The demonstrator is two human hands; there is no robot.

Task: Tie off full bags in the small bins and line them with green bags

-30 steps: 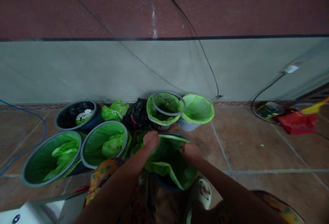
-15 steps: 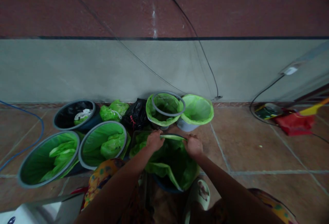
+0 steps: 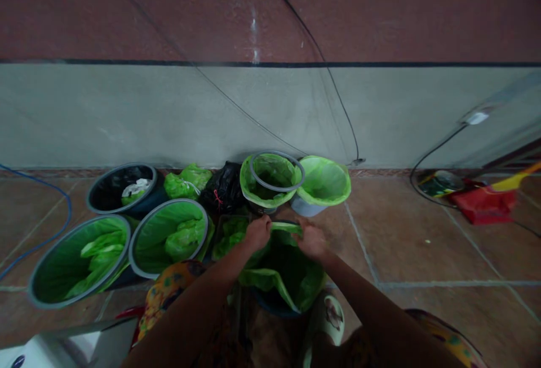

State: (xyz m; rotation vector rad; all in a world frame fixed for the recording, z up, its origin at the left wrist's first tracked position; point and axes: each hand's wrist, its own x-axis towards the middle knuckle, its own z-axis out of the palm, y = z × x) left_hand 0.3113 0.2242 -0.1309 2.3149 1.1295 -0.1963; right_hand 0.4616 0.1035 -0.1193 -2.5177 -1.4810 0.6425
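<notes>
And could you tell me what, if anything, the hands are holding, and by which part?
The left hand and right hand both hold the green bag in the nearest bin, by its far edge.

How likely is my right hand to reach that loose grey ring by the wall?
Probably yes: the grey ring lies uncovered on a green-lined bin beyond your right hand, with nothing visible between them. That hand seems to grip the green liner, so it would likely have to let go first.
</notes>
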